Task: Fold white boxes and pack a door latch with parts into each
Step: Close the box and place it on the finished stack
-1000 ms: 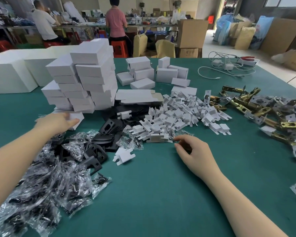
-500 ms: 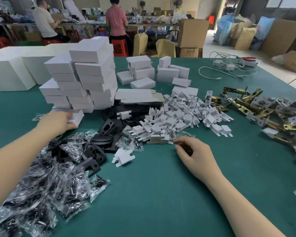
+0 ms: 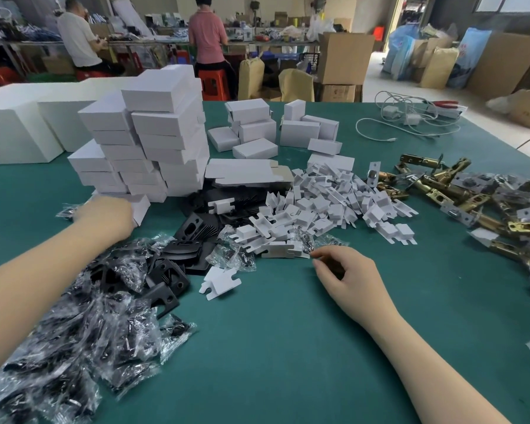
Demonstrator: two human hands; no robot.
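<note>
From the head camera, your left hand [image 3: 106, 217] reaches to the foot of the stack of folded boxes [image 3: 147, 139] and covers the near end of a small white box [image 3: 141, 208] lying there; you cannot tell whether the fingers grip it. Your right hand [image 3: 346, 278] rests on the green table [image 3: 288, 347], fingers curled, fingertips just beside the near edge of the pile of white inserts [image 3: 325, 206]; whether they pinch anything is hidden. The brass latches [image 3: 459, 203] lie well apart to your right. Bagged parts [image 3: 74, 341] and black plates [image 3: 193, 237] crowd your left. Bare table opens between your forearms. Flat unfolded boxes [image 3: 245, 172] lie behind the inserts.
</note>
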